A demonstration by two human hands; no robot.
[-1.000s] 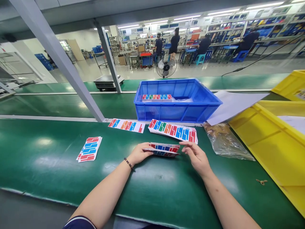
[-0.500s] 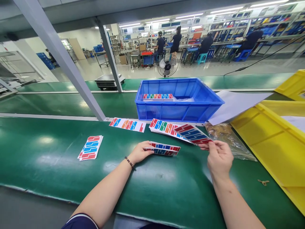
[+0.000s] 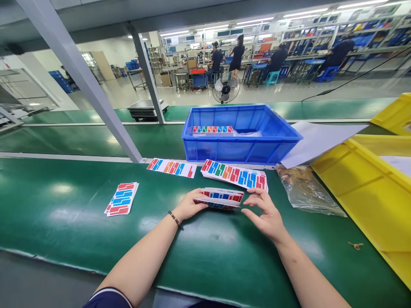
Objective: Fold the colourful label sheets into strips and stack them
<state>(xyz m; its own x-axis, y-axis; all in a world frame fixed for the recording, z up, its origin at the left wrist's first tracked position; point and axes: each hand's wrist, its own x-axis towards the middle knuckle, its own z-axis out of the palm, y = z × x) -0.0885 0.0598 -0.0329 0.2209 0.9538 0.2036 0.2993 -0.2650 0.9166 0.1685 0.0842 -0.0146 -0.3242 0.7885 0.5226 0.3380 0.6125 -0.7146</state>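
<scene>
My left hand [image 3: 190, 206] is closed on the left end of several printed sticker sheets [image 3: 221, 195], held on edge and slightly fanned over the green surface. At their right end my right hand [image 3: 263, 212] is open, fingers apart, holding nothing. Just behind lies a stack of long sticker sheets [image 3: 236, 174] with red, blue, green and orange shapes. A single sheet with gaps in its print [image 3: 171, 167] lies left of that stack. Farther left is a small pile of red and blue sheets [image 3: 122, 199].
Behind the sheets stands a blue bin [image 3: 237, 149] with a printed stack inside. Yellow bins [image 3: 369, 184], white paper [image 3: 317, 141] and a clear plastic bag [image 3: 310, 190] are at right. A rubber band [image 3: 355, 245] lies nearby. A metal post [image 3: 86, 85] rises at left.
The sheet my right hand held is no longer in it. That hand has moved left to the held sheets and opened. My left hand keeps its place.
</scene>
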